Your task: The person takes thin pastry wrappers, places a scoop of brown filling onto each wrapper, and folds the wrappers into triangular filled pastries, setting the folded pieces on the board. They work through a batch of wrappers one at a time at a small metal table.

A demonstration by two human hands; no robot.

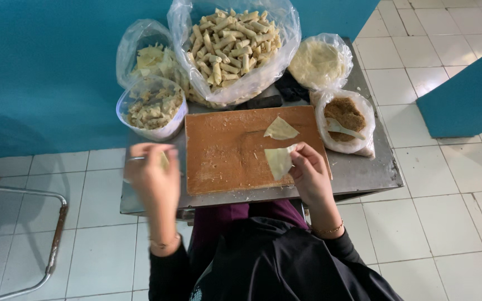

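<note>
Right hand (311, 173): pinches the right edge of a thin wrapper sheet (279, 161) between thumb and fingertips, fingers closed on it, at the near right part of the wooden board (224, 150).
Left hand (154, 173): raised over the left edge of the metal table (364, 173), blurred; it seems to close around something small and pale, though I cannot tell what.
Second wrapper (280, 129): lies flat on the board, just beyond the held one, apart from it.
How the wrapper handles: judged very light, limp and easily torn; best taken by an edge or corner with a gentle pinch, as it would likely fold under its own weight.
Filling: brown crumbly mix with a spoon in a bag (346, 120), right of the board.
Far side: large bag of finished rolls (232, 44), stack of round wrappers (318, 61), tub of rolls (153, 108).
</note>
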